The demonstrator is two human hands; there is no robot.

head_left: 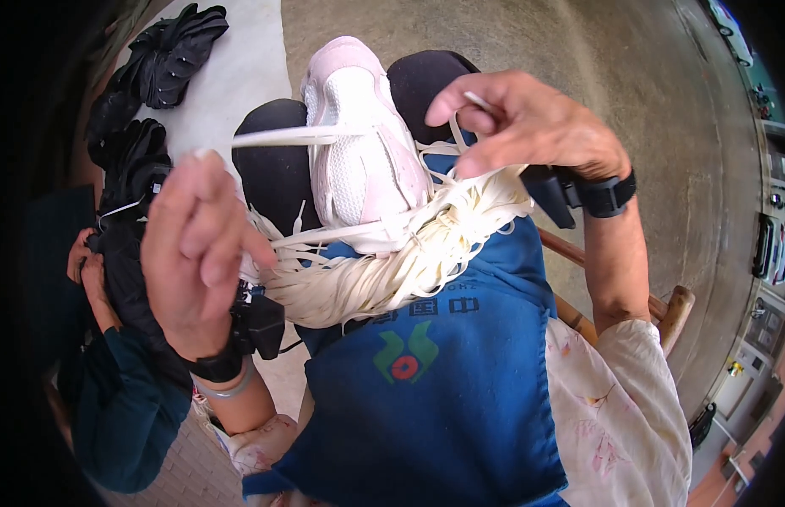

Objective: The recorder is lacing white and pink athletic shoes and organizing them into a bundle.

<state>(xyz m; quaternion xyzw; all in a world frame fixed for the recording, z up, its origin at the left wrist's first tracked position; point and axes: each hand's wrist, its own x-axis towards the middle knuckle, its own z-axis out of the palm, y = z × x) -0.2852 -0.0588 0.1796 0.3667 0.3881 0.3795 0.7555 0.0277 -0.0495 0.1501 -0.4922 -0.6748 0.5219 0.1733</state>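
Note:
A pink and white sneaker rests between my knees, toe pointing away from me. A white shoelace stretches left from the shoe's upper, and my left hand is closed, pinching its end at the fingertips. My right hand is raised right of the shoe, fingers bent round another pale lace; a short light tip sticks out between them. Behind the shoe's heel, a thick bundle of cream laces lies across my lap, tied near its right part. Both hands are slightly blurred.
I wear a blue apron and a dark band on each wrist. At the left, a co-worker in a dark green sleeve handles black material. Several gathered black pieces lie on a pale surface. A wooden chair shows at right.

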